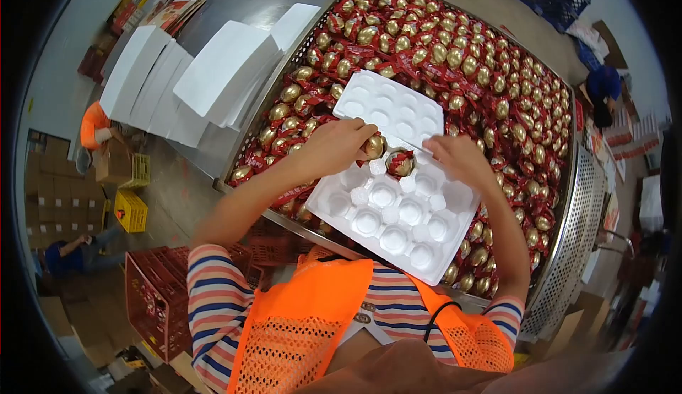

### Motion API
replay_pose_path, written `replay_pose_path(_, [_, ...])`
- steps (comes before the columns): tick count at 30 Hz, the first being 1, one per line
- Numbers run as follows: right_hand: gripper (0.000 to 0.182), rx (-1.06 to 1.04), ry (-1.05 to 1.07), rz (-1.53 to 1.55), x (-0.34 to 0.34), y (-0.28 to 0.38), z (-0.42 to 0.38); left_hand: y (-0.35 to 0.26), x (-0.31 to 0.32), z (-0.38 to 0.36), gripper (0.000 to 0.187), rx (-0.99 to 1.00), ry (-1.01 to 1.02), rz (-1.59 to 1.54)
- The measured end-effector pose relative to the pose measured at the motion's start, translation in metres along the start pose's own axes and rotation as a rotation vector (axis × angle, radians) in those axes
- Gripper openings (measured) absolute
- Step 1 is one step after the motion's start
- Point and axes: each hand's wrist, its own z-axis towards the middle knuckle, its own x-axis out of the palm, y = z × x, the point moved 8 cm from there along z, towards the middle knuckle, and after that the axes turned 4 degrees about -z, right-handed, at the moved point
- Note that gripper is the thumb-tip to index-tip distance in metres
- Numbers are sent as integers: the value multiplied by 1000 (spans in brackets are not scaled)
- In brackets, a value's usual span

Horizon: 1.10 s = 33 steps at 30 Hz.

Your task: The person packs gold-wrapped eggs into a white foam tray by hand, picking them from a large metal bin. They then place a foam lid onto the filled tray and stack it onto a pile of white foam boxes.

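Observation:
A white foam egg carton (392, 215) lies open and tilted over a bin full of gold-wrapped eggs. Its far half (389, 107) shows round hollows; the near half has deeper cups. One gold egg in red wrapping (400, 162) sits in a cup near the fold. My left hand (342, 145) is closed around another gold egg (374, 147), just above the carton's far left cups. At the far right, by the fold, my right hand (458, 158) has its fingers bent against the carton's edge; its fingertips are partly hidden.
Gold eggs in red wrappers (455, 57) fill the metal bin, whose perforated wall (550, 252) rises at right. Stacked white cartons (220, 74) stand on the metal table (206, 21) at left. A red crate (160, 298) is low left. Other people (96, 126) work nearby.

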Motion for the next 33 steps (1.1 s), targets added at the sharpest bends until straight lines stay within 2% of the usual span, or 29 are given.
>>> replay_pose_path(1, [44,-43,48,67,8,6,-5,1,-1,2,42,-6,42,39])
replay_pose_path(3, [43,-131,-55,-148,16,23,-14,-1,0,10,42,-4,123,113])
replay_pose_path(9, [37,-201,-135,-204,9,33,-20,-44,29,11,36,366,4,430])
replay_pose_path(11, [37,-213,-90,-188,8,29,-18,-47,26,10,31,395,124,372])
replay_pose_path(12, [37,-162,41,-140,8,23,-14,-48,21,8,27,392,181,310])
replay_pose_path(14, [35,-78,50,141,-2,2,1,-42,17,7,24,359,299,264])
replay_pose_path(15, [34,-39,58,288,-4,-11,10,-43,18,9,26,378,268,267])
replay_pose_path(17, [20,-136,-208,3,-13,-57,39,-39,22,11,29,408,202,277])
replay_pose_path(18, [22,28,-196,-177,-17,-77,48,-43,23,11,30,413,193,327])
replay_pose_path(19, [28,83,-204,-268,-18,-94,57,-46,25,10,30,409,186,345])
replay_pose_path(24, [28,-25,-321,-810,24,-141,95,-49,22,6,31,406,176,352])
replay_pose_path(25, [27,3,-310,-786,27,-146,99,-48,19,7,30,412,178,335])
replay_pose_path(26, [26,33,-297,-761,32,-151,102,-35,27,11,44,351,268,324])
replay_pose_path(28, [25,134,-257,-662,29,-151,104,-31,8,23,57,218,461,181])
replay_pose_path(30, [27,127,-380,-390,12,-155,94,-19,-5,40,77,59,693,43])
replay_pose_path(31, [28,126,-435,-253,6,-157,88,-14,-14,53,71,1,735,-3])
replay_pose_path(32, [33,171,-578,114,-9,-164,76,-3,-16,72,68,23,672,-60])
replay_pose_path(33, [30,127,-603,3,-24,-163,67,12,-14,95,64,110,537,-105])
